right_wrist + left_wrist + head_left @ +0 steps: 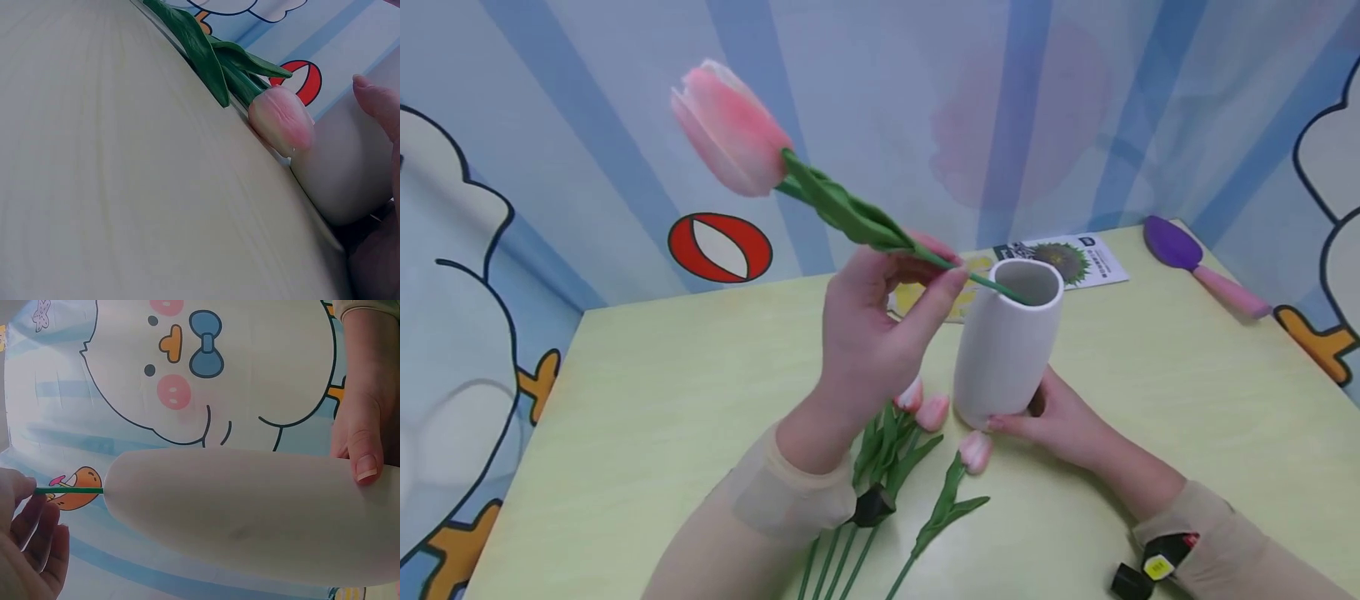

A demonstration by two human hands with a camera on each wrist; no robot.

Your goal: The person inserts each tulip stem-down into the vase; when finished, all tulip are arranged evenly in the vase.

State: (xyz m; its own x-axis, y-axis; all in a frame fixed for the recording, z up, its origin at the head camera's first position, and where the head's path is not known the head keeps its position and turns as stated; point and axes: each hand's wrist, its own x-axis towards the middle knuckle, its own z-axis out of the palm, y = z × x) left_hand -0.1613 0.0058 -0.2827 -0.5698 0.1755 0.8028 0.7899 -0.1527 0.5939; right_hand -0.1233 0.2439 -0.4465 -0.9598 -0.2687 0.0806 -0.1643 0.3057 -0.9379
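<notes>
A pink artificial tulip (733, 129) is held up by my left hand (872, 329), thumb and fingers pinching its green stem. The stem's lower end reaches inside the mouth of a white vase (1007, 358), which leans slightly. Low on the vase, my right hand (1067, 421) grips it near the base. In the left wrist view the stem (69, 490) runs from the fingertips to the vase rim. Beside the vase base lies a single pink tulip (976, 452), and further left a bunch of several tulips (887, 450), partly hidden by the left forearm.
A purple spatula-like tool (1176, 246) with a pink handle lies at the back right. Behind the vase are a printed card (1097, 260) and a yellow patterned piece (910, 298) on the pale table (700, 400). A cartoon-printed backdrop (865, 100) rises along the table's back edge.
</notes>
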